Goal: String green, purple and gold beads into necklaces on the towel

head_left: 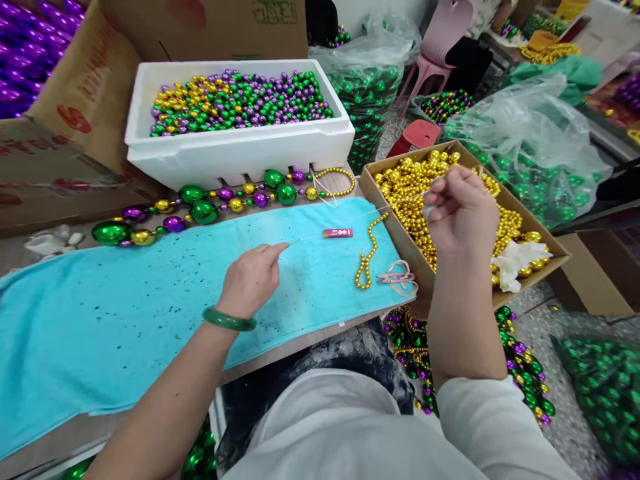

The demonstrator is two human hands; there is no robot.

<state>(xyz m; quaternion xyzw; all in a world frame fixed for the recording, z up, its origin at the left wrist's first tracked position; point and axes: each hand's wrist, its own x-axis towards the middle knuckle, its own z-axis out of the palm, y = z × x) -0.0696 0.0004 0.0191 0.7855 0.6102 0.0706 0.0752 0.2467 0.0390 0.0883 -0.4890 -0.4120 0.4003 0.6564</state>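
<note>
One thread point(305, 239), pinched by my left hand point(250, 277) and right hand point(457, 210) (fingers closed); a slip could shed its gold beads point(367, 260).

Foam box point(240, 150): set at the upper centre, filled with small green, purple and gold beads.
Large-bead strand point(200, 210): laid along the table just in front of the foam box; green, purple and gold balls are mixed.
Cardboard boxes point(90, 87): stacked at the upper left, printed in red.
Red tag point(338, 233): laid flat on the turquoise towel point(100, 320), centre of the frame.
Pink-handled tool point(400, 277): placed at the towel's right edge.
Plastic bags point(525, 147): clear, filled with green beads, upper right.
Pink chair point(440, 40): seen at the top, right of centre.
Red stool point(415, 137): partly hidden below the chair.
Mixed strands point(520, 360): heaped on the floor, lower right.
</note>
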